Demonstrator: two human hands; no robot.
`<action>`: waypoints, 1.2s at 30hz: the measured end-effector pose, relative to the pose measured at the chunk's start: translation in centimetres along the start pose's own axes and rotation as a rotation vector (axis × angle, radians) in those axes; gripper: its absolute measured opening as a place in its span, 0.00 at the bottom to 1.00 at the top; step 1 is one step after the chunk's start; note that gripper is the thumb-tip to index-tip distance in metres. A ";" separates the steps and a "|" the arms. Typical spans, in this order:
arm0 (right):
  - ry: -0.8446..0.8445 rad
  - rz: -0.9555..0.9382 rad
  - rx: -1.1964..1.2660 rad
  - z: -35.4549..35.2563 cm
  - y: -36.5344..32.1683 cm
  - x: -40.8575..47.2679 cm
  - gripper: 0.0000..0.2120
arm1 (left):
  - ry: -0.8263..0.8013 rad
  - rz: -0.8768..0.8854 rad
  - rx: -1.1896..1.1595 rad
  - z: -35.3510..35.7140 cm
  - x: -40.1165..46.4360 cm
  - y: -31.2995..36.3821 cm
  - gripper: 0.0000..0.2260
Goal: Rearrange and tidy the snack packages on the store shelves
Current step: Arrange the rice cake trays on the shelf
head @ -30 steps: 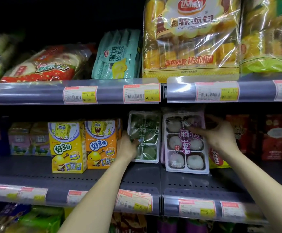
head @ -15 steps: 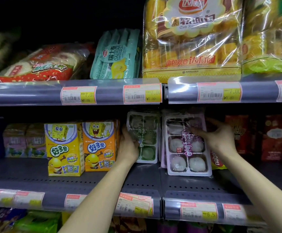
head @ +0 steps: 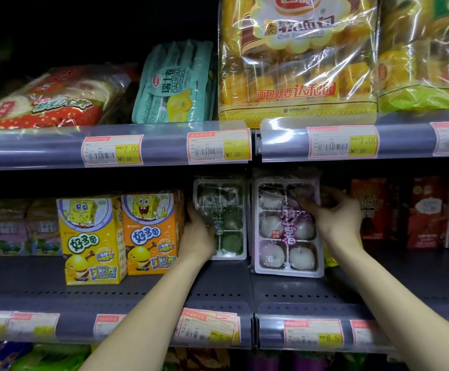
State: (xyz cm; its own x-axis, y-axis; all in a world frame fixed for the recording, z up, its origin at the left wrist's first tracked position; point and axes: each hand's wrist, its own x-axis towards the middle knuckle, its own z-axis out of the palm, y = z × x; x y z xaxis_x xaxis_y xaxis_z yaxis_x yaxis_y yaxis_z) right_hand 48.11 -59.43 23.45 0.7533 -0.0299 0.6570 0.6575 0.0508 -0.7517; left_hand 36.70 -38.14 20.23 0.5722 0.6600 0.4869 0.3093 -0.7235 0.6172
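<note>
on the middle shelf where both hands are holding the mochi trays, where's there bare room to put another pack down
Bare shelf floor runs along the front, ahead of the orange SpongeBob box and green mochi tray, and right of the purple mochi tray toward the red Pocky boxes. The back row is crowded, with the left hand and right hand gripping the trays.

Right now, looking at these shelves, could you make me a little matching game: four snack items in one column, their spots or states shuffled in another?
Things:
1. green mochi tray in clear plastic
2. purple mochi tray in clear plastic
3. yellow cartoon-sponge box
4. teal Swiss roll bag

States:
A. upper shelf, upright
B. held by right hand
C. middle shelf, left of an orange box
D. held by left hand

Pairs: 1-D, 2-B, 3-C, 4-A
</note>
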 end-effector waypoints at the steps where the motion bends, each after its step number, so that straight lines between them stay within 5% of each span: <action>1: 0.000 0.000 -0.008 0.0 -0.1 -0.1 0.13 | -0.002 -0.012 -0.001 0.0 0.0 -0.1 0.37; 14: 0.028 -0.011 -0.019 0.8 -0.1 -0.2 0.12 | 0.003 -0.050 -0.109 0.6 0.4 -0.6 0.36; 36: -0.053 0.009 -0.234 0.3 -1.0 -1.4 0.16 | -0.102 -0.106 0.078 -0.7 -1.2 0.6 0.40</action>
State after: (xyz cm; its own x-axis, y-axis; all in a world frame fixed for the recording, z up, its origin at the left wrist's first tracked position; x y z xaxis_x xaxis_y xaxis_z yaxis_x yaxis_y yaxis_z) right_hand 46.40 -59.18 23.36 0.7617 0.0219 0.6476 0.6399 -0.1822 -0.7465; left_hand 35.67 -39.24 20.41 0.6061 0.7122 0.3543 0.4275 -0.6672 0.6099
